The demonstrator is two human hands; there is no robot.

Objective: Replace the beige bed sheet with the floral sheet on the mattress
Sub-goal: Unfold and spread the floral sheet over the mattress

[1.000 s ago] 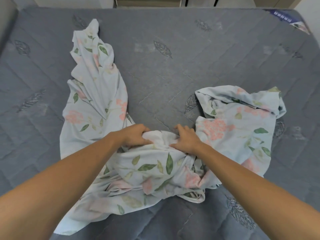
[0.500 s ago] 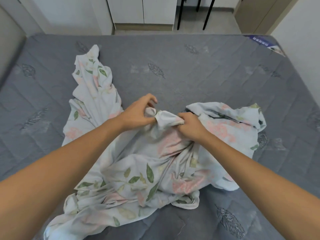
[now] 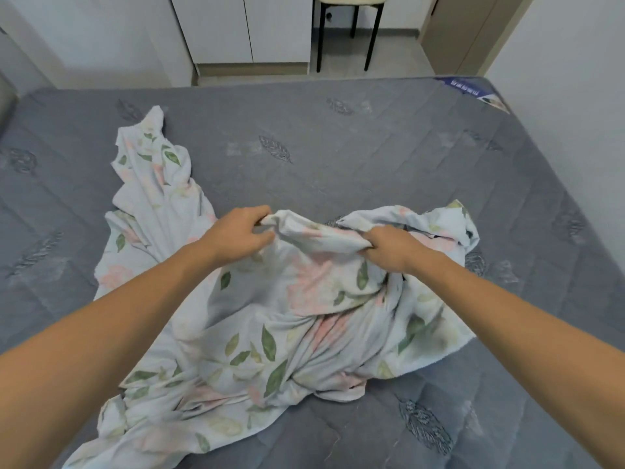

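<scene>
Two hands, left hand point(image 3: 238, 235) and right hand point(image 3: 392, 248), have fingers curled tight on one bunched edge of the floral sheet point(image 3: 287, 333), crumpled mid-mattress point(image 3: 372, 157); the edge runs left-right, so it must spread toward the mattress corners.

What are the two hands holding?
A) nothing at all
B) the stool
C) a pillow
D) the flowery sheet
D: the left hand and the right hand each grip a bunched fold of the flowery sheet, which lies crumpled on the bare grey mattress.
</scene>
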